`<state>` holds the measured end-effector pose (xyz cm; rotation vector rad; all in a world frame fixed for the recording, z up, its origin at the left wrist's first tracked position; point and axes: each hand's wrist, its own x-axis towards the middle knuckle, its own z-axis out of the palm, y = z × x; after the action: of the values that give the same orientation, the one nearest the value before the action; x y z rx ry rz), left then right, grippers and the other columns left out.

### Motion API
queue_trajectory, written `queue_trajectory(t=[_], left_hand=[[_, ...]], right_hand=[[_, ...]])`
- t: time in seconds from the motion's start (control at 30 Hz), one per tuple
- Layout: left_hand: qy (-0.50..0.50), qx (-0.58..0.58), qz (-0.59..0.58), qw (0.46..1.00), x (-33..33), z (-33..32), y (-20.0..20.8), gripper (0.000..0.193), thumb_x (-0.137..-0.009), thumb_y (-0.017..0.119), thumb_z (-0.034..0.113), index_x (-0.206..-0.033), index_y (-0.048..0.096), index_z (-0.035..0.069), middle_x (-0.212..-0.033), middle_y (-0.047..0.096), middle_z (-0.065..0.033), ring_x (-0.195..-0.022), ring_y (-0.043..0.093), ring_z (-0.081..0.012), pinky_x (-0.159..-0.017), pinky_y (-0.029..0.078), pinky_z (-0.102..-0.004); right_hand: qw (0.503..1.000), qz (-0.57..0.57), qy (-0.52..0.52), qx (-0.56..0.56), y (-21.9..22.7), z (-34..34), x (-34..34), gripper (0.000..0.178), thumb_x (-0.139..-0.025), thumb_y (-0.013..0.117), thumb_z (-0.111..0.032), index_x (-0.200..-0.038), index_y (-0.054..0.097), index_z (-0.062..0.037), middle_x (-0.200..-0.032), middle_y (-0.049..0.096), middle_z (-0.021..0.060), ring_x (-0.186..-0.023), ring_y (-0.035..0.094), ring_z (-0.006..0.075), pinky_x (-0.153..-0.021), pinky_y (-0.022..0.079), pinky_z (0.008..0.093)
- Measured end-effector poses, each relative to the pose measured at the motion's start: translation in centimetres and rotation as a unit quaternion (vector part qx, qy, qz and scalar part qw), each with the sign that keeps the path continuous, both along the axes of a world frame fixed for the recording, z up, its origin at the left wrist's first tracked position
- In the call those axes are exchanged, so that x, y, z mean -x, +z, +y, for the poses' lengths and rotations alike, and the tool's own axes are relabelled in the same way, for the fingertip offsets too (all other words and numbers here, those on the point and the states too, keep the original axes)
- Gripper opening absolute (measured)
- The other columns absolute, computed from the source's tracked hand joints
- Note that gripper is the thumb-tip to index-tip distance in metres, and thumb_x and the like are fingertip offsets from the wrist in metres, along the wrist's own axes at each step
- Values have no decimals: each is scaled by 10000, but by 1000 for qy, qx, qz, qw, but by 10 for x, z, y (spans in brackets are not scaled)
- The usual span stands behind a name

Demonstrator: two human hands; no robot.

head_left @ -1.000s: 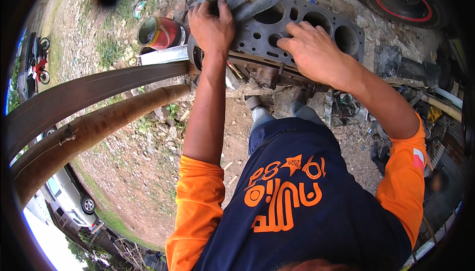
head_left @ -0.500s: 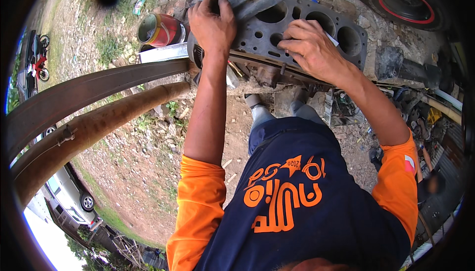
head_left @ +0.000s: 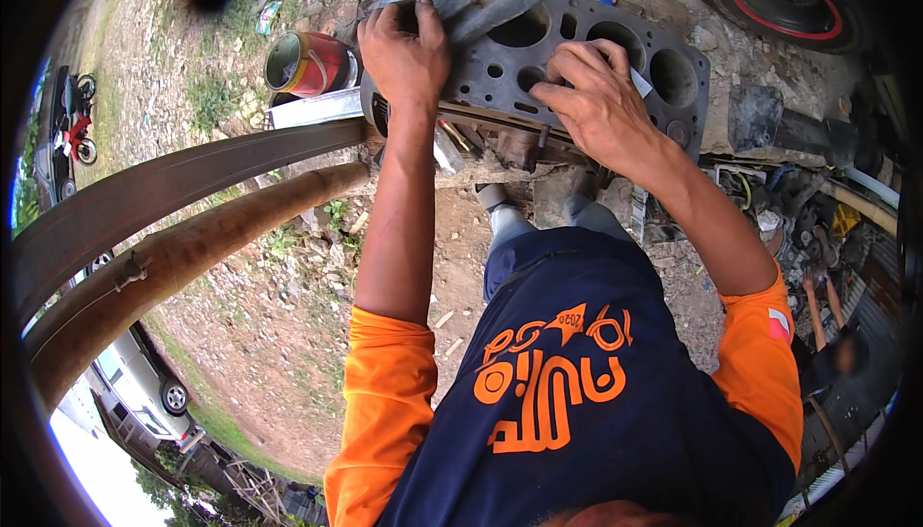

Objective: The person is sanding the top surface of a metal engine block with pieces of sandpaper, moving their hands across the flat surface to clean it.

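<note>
A grey engine block with several round cylinder bores lies in front of me. My left hand is at its left end, fingers curled and thumb raised beside a dark grey flat sheet. That sheet lies slanted over the block's top and partly covers a bore; whether my fingers grip it is hidden. My right hand rests over the block's near middle, fingers bent together beside a smaller hole. A small white piece shows past the back of this hand; what the fingers hold cannot be made out.
A red bucket stands left of the block, near a rusty beam and a brown pole. A tyre with a red rim is at the far right. Another person's forearms show at right, among scrap parts.
My right hand has shifted slightly left, its fingers bending more over the block. My left hand stays beside the grey sheet. The other person's forearms now show at right.
</note>
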<state>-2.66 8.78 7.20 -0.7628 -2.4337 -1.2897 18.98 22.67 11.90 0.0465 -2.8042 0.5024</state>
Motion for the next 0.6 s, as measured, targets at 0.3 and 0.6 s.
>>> queue_trajectory(t=[0.3, 0.6], left_hand=[[1, -1, -16, 1000, -1, 0, 2, 288, -946, 699, 278, -891, 769, 3, -901, 732, -207, -937, 630, -431, -891, 489, -512], [0, 5, -20, 1000, -5, -1, 4, 302, -950, 694, 297, -914, 784, 11, -912, 740, -207, -971, 634, -427, -915, 493, -500]], right_hand=[[999, 25, -28, -13, -3, -1, -2, 176, -858, 756, -74, -1002, 844, -124, -1235, 649, 95, -1352, 516, 302, -1148, 273, 540], [998, 41, -46, 23, -10, -4, -1, 191, -824, 801, -83, -1000, 853, -133, -1273, 636, 92, -1377, 492, 310, -1156, 253, 546]])
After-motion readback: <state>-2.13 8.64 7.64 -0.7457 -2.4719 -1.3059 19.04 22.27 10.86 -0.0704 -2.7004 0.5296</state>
